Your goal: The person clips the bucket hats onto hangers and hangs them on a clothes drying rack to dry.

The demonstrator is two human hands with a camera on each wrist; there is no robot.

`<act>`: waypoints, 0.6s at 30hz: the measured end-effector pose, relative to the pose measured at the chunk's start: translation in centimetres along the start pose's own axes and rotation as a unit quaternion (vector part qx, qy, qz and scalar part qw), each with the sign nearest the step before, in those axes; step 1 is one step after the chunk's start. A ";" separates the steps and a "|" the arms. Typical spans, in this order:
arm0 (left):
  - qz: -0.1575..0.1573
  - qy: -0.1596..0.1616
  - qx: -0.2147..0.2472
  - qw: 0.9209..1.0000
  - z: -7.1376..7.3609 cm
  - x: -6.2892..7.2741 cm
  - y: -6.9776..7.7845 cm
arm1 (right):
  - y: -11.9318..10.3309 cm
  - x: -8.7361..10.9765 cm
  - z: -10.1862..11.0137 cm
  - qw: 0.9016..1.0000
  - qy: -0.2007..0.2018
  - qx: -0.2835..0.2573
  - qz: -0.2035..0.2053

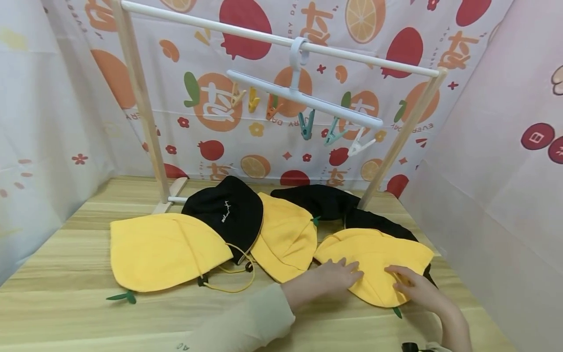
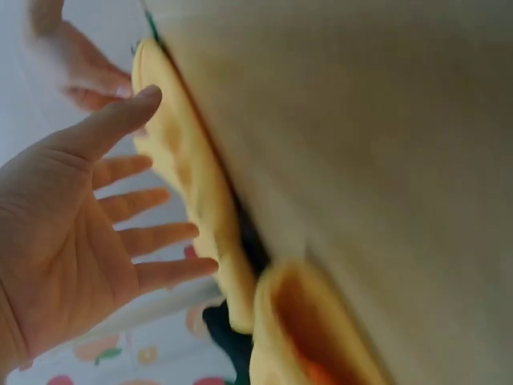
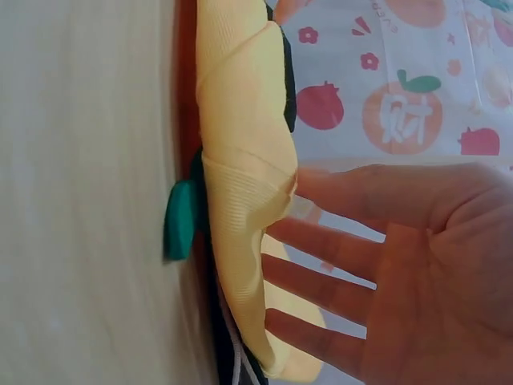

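Observation:
At the right of the table lies a yellow bucket hat (image 1: 374,264) with a green leaf (image 1: 398,312) at its near edge. My left hand (image 1: 338,276) hovers by its left side; in the left wrist view the fingers are spread and straight, with nothing held. My right hand (image 1: 411,286) is at the hat's right side. In the right wrist view its straight fingertips (image 3: 280,321) touch the yellow cloth (image 3: 244,160). To the left lie another yellow hat (image 1: 283,237), a black hat (image 1: 226,210) with white lettering, and a third yellow hat (image 1: 164,252) with a cord.
Behind the hats stands a wooden rack (image 1: 142,98) with a white bar. From it hangs a pale hanger (image 1: 303,98) bearing several coloured clips (image 1: 306,124). More black hats (image 1: 323,200) lie at the back right. A printed cloth (image 1: 211,122) covers the back wall.

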State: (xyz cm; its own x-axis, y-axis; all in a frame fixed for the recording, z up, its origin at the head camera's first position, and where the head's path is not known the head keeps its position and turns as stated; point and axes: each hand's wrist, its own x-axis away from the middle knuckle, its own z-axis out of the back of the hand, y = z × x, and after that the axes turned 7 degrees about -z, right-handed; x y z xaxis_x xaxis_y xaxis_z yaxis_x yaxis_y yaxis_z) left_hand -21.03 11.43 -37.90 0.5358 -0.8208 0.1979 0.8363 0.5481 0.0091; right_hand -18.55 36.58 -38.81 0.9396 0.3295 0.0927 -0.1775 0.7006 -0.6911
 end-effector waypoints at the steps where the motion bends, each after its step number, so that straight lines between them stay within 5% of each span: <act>1: 0.007 0.001 0.002 1.000 -0.2 -0.2 0.3 | 0.1 0.0 -0.1 1.000 -0.005 -0.003 0.008; 8: 0.058 -0.001 -0.059 0.997 -0.7 -0.9 1.3 | 0.6 0.0 -0.3 0.999 -0.020 -0.001 0.043; 18: 0.073 -0.009 -0.078 0.994 -1.0 -1.6 1.4 | 1.1 -0.3 -0.2 0.996 -0.083 -0.001 0.030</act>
State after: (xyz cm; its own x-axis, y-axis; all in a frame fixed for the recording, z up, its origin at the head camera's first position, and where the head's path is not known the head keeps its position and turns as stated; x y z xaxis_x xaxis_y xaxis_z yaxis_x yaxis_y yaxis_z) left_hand -20.59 13.35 -39.15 0.6515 -0.7307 0.2038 0.7586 0.6284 -0.1720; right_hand -19.02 37.14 -39.73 0.8661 0.4711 0.1674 -0.2321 0.6755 -0.6999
